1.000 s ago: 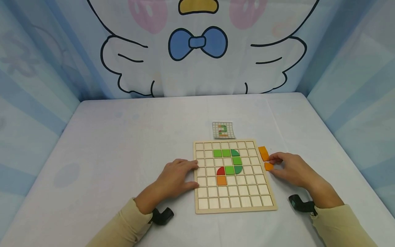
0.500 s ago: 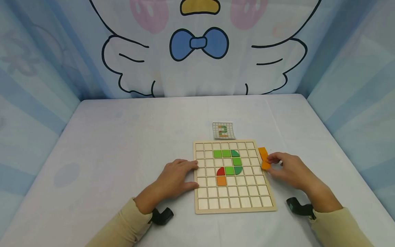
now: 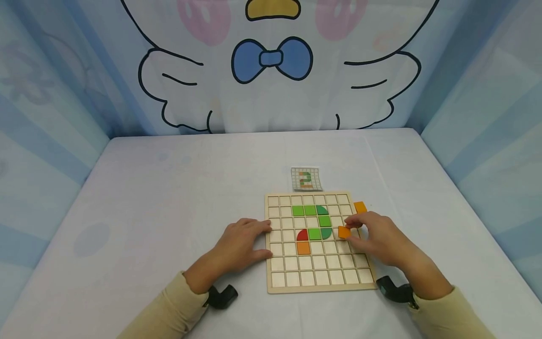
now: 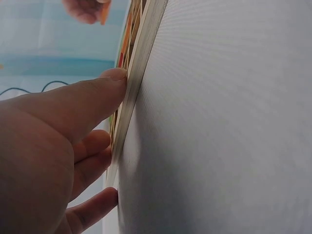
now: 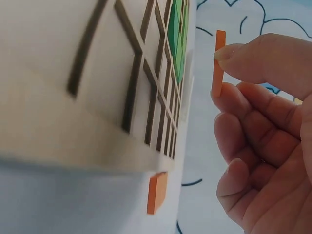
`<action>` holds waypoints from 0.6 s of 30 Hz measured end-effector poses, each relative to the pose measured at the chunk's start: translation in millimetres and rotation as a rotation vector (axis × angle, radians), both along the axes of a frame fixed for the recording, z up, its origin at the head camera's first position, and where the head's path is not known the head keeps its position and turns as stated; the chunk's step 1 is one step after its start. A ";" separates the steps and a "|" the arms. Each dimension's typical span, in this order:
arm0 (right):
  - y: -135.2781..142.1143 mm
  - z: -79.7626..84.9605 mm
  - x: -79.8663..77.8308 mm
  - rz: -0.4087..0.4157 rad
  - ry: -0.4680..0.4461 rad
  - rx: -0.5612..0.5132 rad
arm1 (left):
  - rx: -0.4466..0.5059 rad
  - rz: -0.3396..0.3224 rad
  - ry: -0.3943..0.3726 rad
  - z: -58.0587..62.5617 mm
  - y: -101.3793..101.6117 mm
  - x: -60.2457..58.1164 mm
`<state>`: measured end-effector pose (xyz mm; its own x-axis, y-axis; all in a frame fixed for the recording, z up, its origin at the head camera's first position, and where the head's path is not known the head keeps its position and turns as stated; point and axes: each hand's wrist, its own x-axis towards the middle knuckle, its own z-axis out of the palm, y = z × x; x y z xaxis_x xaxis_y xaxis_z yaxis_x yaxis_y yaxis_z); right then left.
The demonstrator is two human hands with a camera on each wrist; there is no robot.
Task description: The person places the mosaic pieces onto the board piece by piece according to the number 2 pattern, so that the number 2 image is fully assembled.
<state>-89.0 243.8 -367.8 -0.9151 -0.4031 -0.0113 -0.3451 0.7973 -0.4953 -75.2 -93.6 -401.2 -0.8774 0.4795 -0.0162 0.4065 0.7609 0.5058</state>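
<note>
My right hand [image 3: 383,238] pinches a thin orange square tile [image 3: 344,232] between thumb and fingertips, above the right part of a wooden grid board [image 3: 313,278]. In the right wrist view that orange tile [image 5: 219,63] is edge-on and clear of the grid. The left hand [image 3: 239,245] rests thumb and fingertips against the board's left edge, its fingers fairly straight. Set in the grid are several green square tiles [image 3: 314,234], two dark green rounded tiles [image 3: 322,210], a red rounded tile [image 3: 302,235] and, below it, an orange tile [image 3: 303,248].
Another orange tile [image 3: 360,207] lies on the white-covered table [image 3: 178,188] beside the board's right edge, partly behind my right hand. A small card [image 3: 306,179] printed with a coloured grid pattern lies beyond the far edge. Patterned curtains surround the table.
My right hand has taken one orange tile from beside the board and carried it left, over the grid. The left hand has stayed put on the left edge.
</note>
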 end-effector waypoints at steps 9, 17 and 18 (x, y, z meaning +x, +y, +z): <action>-20.6 -5.7 3.7 0.075 0.025 -0.032 | -0.002 0.000 0.003 0.3 -0.2 0.3; -38.3 -8.4 9.6 0.161 0.029 -0.033 | -0.004 0.003 0.002 0.6 0.0 0.2; -40.0 -8.4 10.3 0.170 0.027 -0.031 | -0.003 0.002 0.002 0.6 0.0 0.3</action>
<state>-78.7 203.8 -376.2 -0.8335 -0.5518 0.0274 -0.4872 0.7108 -0.5072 -74.9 -93.6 -400.6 -0.8784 0.4776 -0.0159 0.4059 0.7634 0.5025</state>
